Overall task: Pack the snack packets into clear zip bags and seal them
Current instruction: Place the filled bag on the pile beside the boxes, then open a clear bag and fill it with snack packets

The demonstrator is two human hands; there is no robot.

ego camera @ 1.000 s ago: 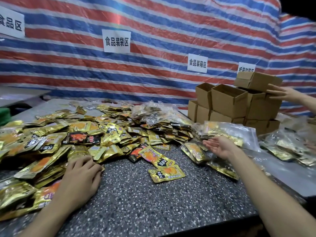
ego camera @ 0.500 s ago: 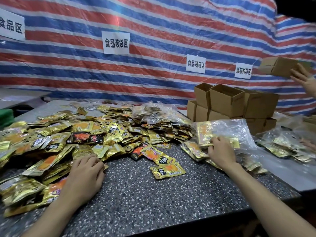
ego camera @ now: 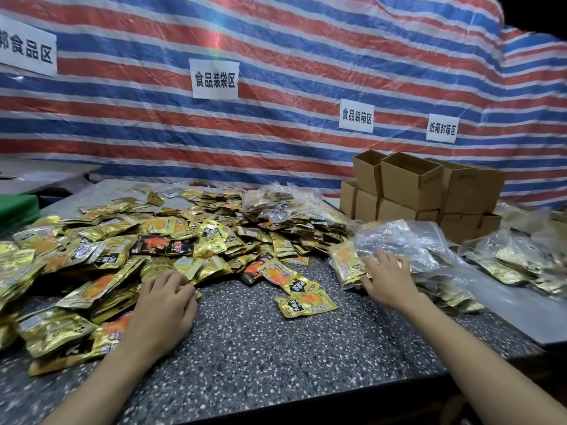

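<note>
A big heap of gold snack packets [ego camera: 122, 240] covers the left and middle of the speckled table [ego camera: 260, 348]. My left hand [ego camera: 165, 299] rests palm down at the heap's near edge, fingers curled on packets. My right hand [ego camera: 388, 279] lies on a clear zip bag [ego camera: 399, 243] with gold packets inside, fingers spread and pressing on it. Two loose gold packets [ego camera: 303, 305] lie between my hands.
Filled clear bags [ego camera: 515, 265] lie at the right and another pile of them [ego camera: 288, 204] at the back. Stacked open cardboard boxes [ego camera: 423, 191] stand at the back right. A striped tarp with paper signs [ego camera: 214, 78] hangs behind. The table's near edge runs below my forearms.
My right hand turned palm down and settled onto the clear bag. Another person's hand lifted a box off the stack and left the view. My left hand barely moved.
</note>
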